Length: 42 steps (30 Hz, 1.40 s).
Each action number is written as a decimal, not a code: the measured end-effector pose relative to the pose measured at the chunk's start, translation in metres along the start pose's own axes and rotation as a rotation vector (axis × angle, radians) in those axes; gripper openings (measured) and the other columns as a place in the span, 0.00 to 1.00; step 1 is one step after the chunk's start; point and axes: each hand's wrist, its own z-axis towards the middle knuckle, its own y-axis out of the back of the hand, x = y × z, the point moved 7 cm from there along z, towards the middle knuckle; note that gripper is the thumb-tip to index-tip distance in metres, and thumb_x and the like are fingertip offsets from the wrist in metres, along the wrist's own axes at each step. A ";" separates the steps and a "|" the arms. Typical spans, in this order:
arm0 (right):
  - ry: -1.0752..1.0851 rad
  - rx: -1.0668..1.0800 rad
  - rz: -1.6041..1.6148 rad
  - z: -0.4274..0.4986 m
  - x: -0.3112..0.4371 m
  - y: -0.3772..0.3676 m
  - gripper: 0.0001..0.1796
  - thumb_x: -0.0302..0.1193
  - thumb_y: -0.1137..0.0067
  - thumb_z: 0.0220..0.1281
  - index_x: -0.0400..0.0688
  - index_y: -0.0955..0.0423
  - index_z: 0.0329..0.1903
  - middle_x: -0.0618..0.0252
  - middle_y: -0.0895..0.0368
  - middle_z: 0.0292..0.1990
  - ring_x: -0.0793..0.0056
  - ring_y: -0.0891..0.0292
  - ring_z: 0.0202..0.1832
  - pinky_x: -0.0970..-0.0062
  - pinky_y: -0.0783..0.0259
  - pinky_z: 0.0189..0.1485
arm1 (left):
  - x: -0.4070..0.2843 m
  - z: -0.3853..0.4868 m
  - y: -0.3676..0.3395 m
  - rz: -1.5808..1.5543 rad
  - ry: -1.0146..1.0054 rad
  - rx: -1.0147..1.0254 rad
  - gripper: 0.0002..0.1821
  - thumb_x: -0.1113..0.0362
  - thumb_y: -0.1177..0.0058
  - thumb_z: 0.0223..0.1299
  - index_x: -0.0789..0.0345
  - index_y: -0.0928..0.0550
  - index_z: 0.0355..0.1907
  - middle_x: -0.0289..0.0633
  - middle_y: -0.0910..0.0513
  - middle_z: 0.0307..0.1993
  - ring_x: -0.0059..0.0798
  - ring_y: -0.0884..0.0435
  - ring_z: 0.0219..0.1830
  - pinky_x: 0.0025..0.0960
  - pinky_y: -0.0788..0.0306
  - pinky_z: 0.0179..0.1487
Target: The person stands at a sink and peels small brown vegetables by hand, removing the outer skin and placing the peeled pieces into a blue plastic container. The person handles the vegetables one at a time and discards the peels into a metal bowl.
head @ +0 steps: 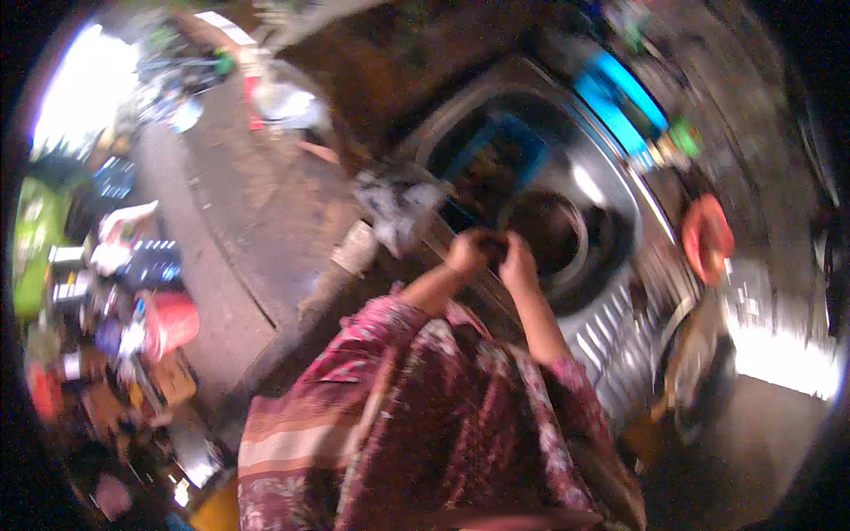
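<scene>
Both hands are close together at the front edge of a metal sink (614,265). My left hand (467,253) and my right hand (518,260) grip a small dark object (493,247) between them; blur hides what it is. Inside the sink bowl a blue plastic basket or crate (531,143) holds dark contents. Nearer my right hand stands a round dark pot or bowl (548,232) with a pale rim. A grey and white cloth (398,202) hangs over the edge left of my hands.
Behind the sink lie a bright blue plastic item (617,109) and a green item (685,137). A red-orange bowl (708,239) is at the right, past the ribbed drainboard (607,332). At the left, a red bucket (170,323) stands among clutter beside a concrete ledge (219,312).
</scene>
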 end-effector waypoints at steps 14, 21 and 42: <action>0.034 -0.088 -0.102 -0.001 -0.031 -0.022 0.21 0.19 0.48 0.44 0.33 0.37 0.45 0.43 0.29 0.40 0.45 0.34 0.44 0.59 0.37 0.48 | 0.006 -0.008 0.003 -0.075 0.130 -0.247 0.13 0.64 0.47 0.49 0.67 0.22 0.39 0.50 0.21 0.36 0.42 0.22 0.41 0.35 0.30 0.44; -0.041 0.079 -0.046 0.001 -0.040 -0.026 0.20 0.21 0.51 0.48 0.33 0.37 0.48 0.41 0.29 0.41 0.44 0.32 0.43 0.57 0.36 0.47 | 0.007 -0.008 0.004 -0.058 0.182 -0.249 0.15 0.62 0.48 0.50 0.67 0.22 0.40 0.50 0.21 0.37 0.43 0.23 0.42 0.35 0.30 0.45; -0.043 -0.433 -0.889 0.040 -0.128 0.198 0.17 0.34 0.48 0.48 0.48 0.26 0.44 0.57 0.21 0.36 0.59 0.25 0.41 0.66 0.31 0.47 | -0.014 0.035 0.053 0.410 -0.145 -0.149 0.23 0.64 0.49 0.51 0.60 0.30 0.53 0.47 0.28 0.52 0.46 0.29 0.51 0.38 0.33 0.53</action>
